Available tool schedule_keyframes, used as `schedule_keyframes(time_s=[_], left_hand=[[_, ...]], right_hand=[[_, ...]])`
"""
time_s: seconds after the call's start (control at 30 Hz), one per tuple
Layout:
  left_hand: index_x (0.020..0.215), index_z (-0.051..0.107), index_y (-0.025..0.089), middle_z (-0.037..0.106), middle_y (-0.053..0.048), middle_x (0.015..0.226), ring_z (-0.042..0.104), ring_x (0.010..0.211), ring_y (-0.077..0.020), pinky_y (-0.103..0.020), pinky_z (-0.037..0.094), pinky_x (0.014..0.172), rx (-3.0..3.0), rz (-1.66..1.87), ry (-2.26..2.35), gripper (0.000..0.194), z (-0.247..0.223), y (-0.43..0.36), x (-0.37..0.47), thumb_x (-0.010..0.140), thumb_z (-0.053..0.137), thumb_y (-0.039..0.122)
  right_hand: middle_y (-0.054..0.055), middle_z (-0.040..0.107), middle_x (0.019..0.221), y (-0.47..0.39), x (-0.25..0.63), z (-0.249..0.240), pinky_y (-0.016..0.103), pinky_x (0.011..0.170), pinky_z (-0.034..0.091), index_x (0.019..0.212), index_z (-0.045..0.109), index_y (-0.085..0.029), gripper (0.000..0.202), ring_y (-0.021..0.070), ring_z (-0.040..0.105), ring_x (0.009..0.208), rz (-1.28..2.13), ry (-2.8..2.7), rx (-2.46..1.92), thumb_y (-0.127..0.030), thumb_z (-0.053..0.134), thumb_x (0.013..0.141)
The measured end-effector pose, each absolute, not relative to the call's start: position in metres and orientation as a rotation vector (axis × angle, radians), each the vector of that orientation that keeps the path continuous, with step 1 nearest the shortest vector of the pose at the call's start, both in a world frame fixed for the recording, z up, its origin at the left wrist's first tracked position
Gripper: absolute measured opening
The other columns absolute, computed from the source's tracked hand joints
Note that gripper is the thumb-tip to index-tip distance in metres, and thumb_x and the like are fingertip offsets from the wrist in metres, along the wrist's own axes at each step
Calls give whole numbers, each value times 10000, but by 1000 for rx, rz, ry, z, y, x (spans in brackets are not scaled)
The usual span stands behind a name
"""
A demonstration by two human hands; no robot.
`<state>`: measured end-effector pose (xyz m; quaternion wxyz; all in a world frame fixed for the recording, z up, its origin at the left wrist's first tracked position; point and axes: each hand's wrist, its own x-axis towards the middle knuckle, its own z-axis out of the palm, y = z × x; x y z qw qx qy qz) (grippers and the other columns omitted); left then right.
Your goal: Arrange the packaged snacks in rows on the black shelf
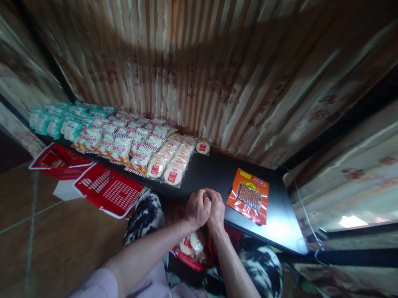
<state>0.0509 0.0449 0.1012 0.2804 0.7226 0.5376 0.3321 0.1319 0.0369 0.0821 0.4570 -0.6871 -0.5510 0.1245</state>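
Seemingly grouped by kind, green packets point(71, 128), white-and-orange packets point(115, 145) and round cracker packs point(184, 154) run from upper left along the table point(216, 168). At centre, the left hand point(197, 209) and right hand point(216, 208) meet, fingers point(214, 195) curled, any grip hidden. An orange packet point(249, 194) lies apart, right.

Left hand point(197, 209) and right hand point(216, 208) together, black shelf point(209, 173) beyond, orange packet point(248, 196) lying there (shiny), wrapped snacks point(116, 145) in rows

head | from wearer's head | faces forward-down | near, above hands point(197, 209) and tabletop point(216, 171)
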Motion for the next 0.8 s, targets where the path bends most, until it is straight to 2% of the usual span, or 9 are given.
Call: schedule_keyframes(time_s=[0.13, 0.33, 0.5, 0.6, 0.7, 0.8], left_hand=[[1003, 553, 155, 633, -92, 975, 582, 935, -192, -322, 463, 883, 1990, 968, 1350, 235, 95, 17, 33, 854, 373, 184], [1067, 505, 160, 610, -98, 1030, 561, 994, -179, -324, 449, 917, 1967, 1001, 1269, 258, 68, -19, 11, 854, 363, 196], [979, 566, 161, 643, -83, 1008, 573, 994, -166, -290, 424, 935, 1894, 590, 1428, 241, 38, -30, 1, 859, 357, 156], [968, 587, 165, 655, -59, 1029, 581, 999, -148, -254, 417, 922, 1791, 305, 1545, 241, 24, -28, -2, 823, 405, 106], [984, 597, 159, 671, -53, 995, 606, 952, -156, -256, 434, 876, 1740, 182, 1570, 245, 13, -27, -1, 797, 448, 108], [1003, 601, 167, 674, -47, 990, 604, 959, -163, -260, 426, 878, 1722, 146, 1572, 248, 6, -27, 3, 788, 481, 134]], right_hand=[[114, 574, 986, 6, 116, 80, 362, 832, 460, 998, 595, -142, 312, 202, 553, 910, 260, -1365, -1685, -264, 373, 815], [109, 557, 1073, -35, 100, 49, 328, 817, 475, 1076, 564, -183, 302, 184, 563, 954, 305, -1428, -1614, -219, 377, 841], [113, 603, 1005, -54, 97, 15, 283, 741, 483, 1042, 601, -157, 296, 183, 604, 866, 496, -1522, -1891, -219, 417, 818], [120, 613, 1037, -61, 98, 6, 263, 777, 464, 1061, 617, -155, 324, 184, 611, 905, 600, -1567, -2079, -182, 433, 796], [122, 603, 1118, -66, 102, 0, 239, 832, 434, 1126, 598, -162, 368, 182, 592, 995, 664, -1551, -2172, -186, 432, 799], [106, 645, 1034, -66, 107, -6, 233, 763, 443, 1169, 573, -182, 407, 183, 619, 924, 772, -1466, -2326, -241, 484, 776]])
